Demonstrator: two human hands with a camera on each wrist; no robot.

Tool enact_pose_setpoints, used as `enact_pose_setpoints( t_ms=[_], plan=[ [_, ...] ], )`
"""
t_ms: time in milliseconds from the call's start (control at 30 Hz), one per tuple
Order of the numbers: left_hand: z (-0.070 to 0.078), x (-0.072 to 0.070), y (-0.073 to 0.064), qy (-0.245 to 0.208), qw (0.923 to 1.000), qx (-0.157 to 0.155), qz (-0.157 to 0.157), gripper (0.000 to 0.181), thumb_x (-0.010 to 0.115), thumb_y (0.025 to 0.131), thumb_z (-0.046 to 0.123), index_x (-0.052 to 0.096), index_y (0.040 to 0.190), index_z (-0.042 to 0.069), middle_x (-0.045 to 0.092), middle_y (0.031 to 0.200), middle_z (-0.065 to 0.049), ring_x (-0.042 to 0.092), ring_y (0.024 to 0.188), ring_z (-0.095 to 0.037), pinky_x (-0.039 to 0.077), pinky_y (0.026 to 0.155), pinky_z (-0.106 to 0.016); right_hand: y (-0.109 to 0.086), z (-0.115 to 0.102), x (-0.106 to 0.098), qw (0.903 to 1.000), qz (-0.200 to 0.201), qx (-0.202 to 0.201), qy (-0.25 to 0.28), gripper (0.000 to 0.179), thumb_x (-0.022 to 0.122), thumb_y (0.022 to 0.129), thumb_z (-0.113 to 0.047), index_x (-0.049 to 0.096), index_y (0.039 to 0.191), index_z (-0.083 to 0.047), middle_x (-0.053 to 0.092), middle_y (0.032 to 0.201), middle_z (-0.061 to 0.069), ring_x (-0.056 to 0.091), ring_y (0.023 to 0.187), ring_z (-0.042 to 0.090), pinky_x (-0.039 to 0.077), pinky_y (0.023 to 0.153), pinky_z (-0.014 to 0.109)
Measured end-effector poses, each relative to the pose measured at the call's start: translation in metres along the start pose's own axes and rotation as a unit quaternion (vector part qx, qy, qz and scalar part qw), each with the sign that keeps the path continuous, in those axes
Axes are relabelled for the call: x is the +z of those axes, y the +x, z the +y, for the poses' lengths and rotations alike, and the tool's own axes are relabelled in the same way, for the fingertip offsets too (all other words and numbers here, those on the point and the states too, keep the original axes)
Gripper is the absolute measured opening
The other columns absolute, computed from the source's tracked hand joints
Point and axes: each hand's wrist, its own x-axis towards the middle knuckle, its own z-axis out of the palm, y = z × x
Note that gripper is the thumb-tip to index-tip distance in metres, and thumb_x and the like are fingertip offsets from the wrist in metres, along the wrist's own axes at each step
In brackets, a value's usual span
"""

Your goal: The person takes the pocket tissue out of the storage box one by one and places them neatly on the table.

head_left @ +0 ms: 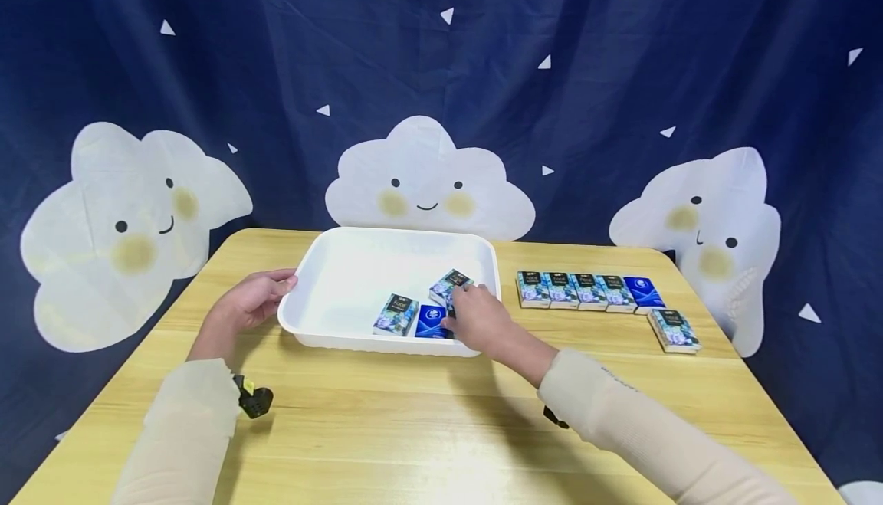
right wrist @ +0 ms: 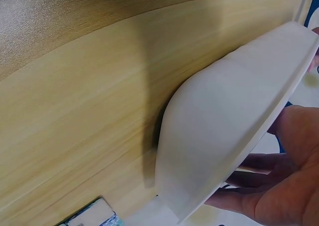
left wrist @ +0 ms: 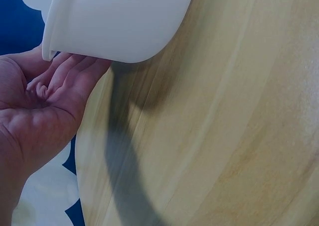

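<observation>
A white plastic tray (head_left: 324,340) stands on the table. My left hand (head_left: 258,298) holds its left rim, the fingers (left wrist: 75,79) under the lip. Inside lie small tissue packs: a floral one with a dark label (head_left: 396,315), a plain blue one (head_left: 431,323) beside it, and another floral one (head_left: 450,284) farther back. My right hand (head_left: 480,319) reaches over the right rim, fingers curled down inside. It pinches what looks like a floral tissue pack, mostly covered by the hand. In the right wrist view the tray wall (right wrist: 224,111) hides the fingertips.
Right of the tray, a row of several floral tissue packs (head_left: 589,290) ends in a blue pack (head_left: 643,293). One more floral pack (head_left: 674,330) lies apart, nearer the table's right edge. A dark blue curtain (head_left: 386,53) with clouds hangs behind the wooden table (head_left: 386,421).
</observation>
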Motion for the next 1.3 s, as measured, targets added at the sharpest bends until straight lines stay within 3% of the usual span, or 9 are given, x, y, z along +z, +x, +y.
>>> enact_pose_setpoints(
  t_ms=[167,333,600,833,1100,1300],
  plan=[
    [-0.001,-0.001,0.0,0.003,1.0,0.001,-0.003,0.064,0.045,0.109,0.02,0.015,0.159,-0.007,0.065,0.11,0.007,0.066,0.096,-0.003,0.059,0.088,-0.022,0.001,0.0,-0.001,1.0,0.006,-0.008,-0.001,0.039,0.074,0.094,-0.029,0.066,0.114,0.004,0.069,0.102,0.018,0.065,0.095,0.033,0.058,0.08,0.044],
    [-0.002,-0.001,0.002,0.002,0.9999,0.007,-0.007,0.065,0.045,0.109,0.02,0.014,0.159,-0.008,0.066,0.109,0.007,0.066,0.096,-0.003,0.059,0.088,-0.023,0.001,0.001,-0.003,0.9998,0.015,-0.014,-0.001,0.037,0.074,0.094,-0.028,0.066,0.111,0.004,0.07,0.101,0.018,0.066,0.095,0.033,0.058,0.079,0.044],
    [-0.003,0.0,0.004,-0.001,0.9999,0.006,-0.011,0.066,0.047,0.109,0.021,0.014,0.159,-0.007,0.065,0.11,0.007,0.066,0.097,-0.003,0.059,0.087,-0.023,0.001,0.004,-0.008,0.9998,0.012,-0.009,0.011,0.036,0.075,0.092,-0.03,0.067,0.108,0.002,0.068,0.092,0.013,0.06,0.078,0.022,0.054,0.068,0.035],
    [-0.003,-0.002,0.004,0.001,1.0,0.0,-0.005,0.067,0.047,0.109,0.022,0.013,0.159,-0.006,0.065,0.108,0.01,0.066,0.096,-0.002,0.059,0.087,-0.022,0.001,0.006,-0.026,0.9991,0.031,0.004,0.028,0.042,0.075,0.092,-0.033,0.067,0.114,0.001,0.07,0.097,0.014,0.062,0.074,0.02,0.056,0.065,0.035],
    [-0.001,-0.001,0.002,0.001,1.0,0.0,-0.004,0.067,0.048,0.108,0.021,0.014,0.159,-0.006,0.065,0.107,0.011,0.066,0.096,-0.002,0.059,0.086,-0.021,-0.005,0.018,-0.047,0.9972,0.057,0.003,0.048,0.037,0.074,0.091,-0.031,0.065,0.107,0.001,0.061,0.075,0.008,0.057,0.059,0.017,0.048,0.052,0.027],
    [-0.001,0.001,0.001,0.002,1.0,0.0,-0.002,0.065,0.047,0.109,0.02,0.015,0.159,-0.006,0.064,0.109,0.009,0.066,0.097,-0.002,0.058,0.088,-0.022,-0.012,0.035,-0.055,0.9961,0.069,0.023,0.05,0.041,0.074,0.09,-0.03,0.065,0.112,0.004,0.065,0.082,0.011,0.058,0.065,0.02,0.051,0.056,0.03]
  ],
)
